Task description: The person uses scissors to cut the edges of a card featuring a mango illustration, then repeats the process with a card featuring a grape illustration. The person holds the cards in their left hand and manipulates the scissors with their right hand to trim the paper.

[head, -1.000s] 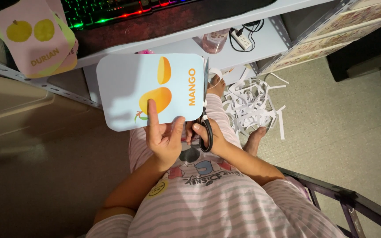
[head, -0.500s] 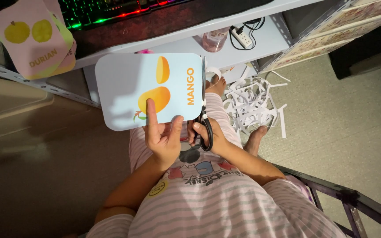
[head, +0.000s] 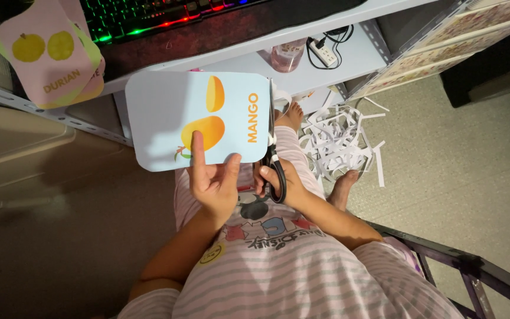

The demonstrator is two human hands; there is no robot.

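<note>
My left hand (head: 212, 177) pinches the lower edge of a light blue card (head: 166, 115) printed with an orange fruit, index finger stretched up over the picture. The card has rounded corners and is held flat in front of me, above my lap. My right hand (head: 278, 184) grips black-handled scissors (head: 274, 155). Their blades run up along the card's right edge, where a thin white strip curls away near the top.
A heap of white paper strips (head: 337, 142) lies on the floor by my bare feet. A stack of pink and green fruit cards (head: 51, 50) rests on the desk edge beside a backlit keyboard (head: 143, 13). A power strip (head: 326, 54) sits on the shelf below.
The scissors have advanced up the card's right edge and the trimmed white strip has grown longer. The card has hardly shifted.
</note>
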